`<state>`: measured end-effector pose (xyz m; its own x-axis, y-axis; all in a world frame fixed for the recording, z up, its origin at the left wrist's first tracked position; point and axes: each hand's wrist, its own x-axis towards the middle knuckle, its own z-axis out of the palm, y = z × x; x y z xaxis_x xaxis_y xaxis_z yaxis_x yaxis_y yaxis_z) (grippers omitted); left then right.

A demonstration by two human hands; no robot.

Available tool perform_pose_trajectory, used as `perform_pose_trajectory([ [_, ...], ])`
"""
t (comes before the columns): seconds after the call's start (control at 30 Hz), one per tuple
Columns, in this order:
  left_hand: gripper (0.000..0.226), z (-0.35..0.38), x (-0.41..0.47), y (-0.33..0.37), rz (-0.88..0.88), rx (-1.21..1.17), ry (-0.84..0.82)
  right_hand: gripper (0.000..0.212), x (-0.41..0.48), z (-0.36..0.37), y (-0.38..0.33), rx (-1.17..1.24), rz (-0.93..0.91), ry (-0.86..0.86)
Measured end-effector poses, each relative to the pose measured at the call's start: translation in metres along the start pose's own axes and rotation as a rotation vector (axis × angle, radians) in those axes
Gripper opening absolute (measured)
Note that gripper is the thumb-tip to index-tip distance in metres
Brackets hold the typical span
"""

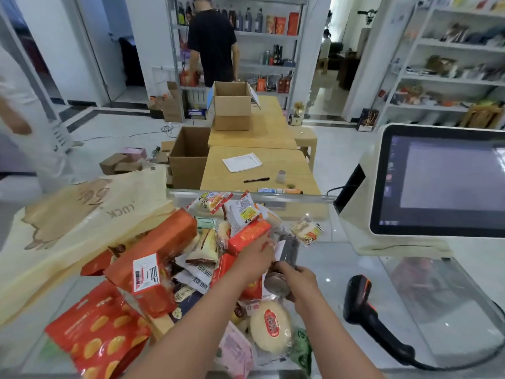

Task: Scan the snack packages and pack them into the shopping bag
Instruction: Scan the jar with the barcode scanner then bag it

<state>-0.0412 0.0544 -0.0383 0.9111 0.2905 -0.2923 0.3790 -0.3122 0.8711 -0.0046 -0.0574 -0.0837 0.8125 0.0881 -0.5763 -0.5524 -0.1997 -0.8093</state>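
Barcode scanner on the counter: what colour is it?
Black with orange trim, the barcode scanner lies right of the snacks; head view.

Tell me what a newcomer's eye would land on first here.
The heap of red and orange snack packages spread over the glass counter, with both hands on a dark cylindrical package at its right edge. Next, the large checkout screen at right, the black scanner below it, and the cream shopping bag lying at left.
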Motion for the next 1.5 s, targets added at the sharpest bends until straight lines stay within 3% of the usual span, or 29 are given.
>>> perform_pose_trajectory([
  [0.17,0.017,-0.013,0.012,-0.004,0.032,-0.152,-0.064,0.021,-0.024,-0.004,-0.017,0.198,-0.107,-0.011],
  [0.27,0.030,-0.012,0.014,0.000,-0.001,-0.208,-0.185,0.020,-0.038,-0.008,-0.026,0.288,-0.193,-0.082],
  [0.37,0.021,-0.007,0.012,0.008,0.034,-0.310,-0.272,0.021,-0.040,-0.015,-0.028,0.311,-0.259,-0.118],
  [0.63,0.018,0.018,0.016,0.029,0.110,-0.305,-0.221,0.028,-0.033,-0.050,-0.040,0.400,-0.198,-0.225],
  [0.7,0.031,0.025,0.014,0.034,0.142,-0.314,-0.199,0.028,-0.030,-0.062,-0.042,0.374,-0.214,-0.219],
  [0.87,0.062,0.037,0.011,0.044,0.280,-0.140,-0.154,0.037,-0.018,-0.096,-0.047,0.442,-0.307,-0.126],
  [1.0,0.065,0.031,0.008,0.050,0.447,0.088,-0.206,0.050,-0.014,-0.125,-0.055,0.480,-0.302,-0.036],
  [1.1,0.067,0.029,0.016,0.052,0.604,0.265,-0.035,0.040,-0.016,-0.133,-0.055,0.504,-0.304,-0.062],
  [1.17,0.071,0.032,0.022,0.052,0.531,0.103,0.173,0.031,-0.018,-0.130,-0.053,0.621,-0.332,-0.022],
  [1.23,0.072,0.039,0.020,0.058,0.231,-0.229,0.215,0.030,-0.023,-0.125,-0.050,0.633,-0.424,0.036],
  [1.33,0.043,0.055,0.014,0.070,-0.104,-0.632,-0.065,0.037,-0.033,-0.118,-0.038,0.462,-0.604,0.105],
  [1.5,0.036,0.076,0.013,0.075,-0.116,-0.827,-0.203,0.046,-0.045,-0.115,-0.027,0.341,-0.794,0.121],
])
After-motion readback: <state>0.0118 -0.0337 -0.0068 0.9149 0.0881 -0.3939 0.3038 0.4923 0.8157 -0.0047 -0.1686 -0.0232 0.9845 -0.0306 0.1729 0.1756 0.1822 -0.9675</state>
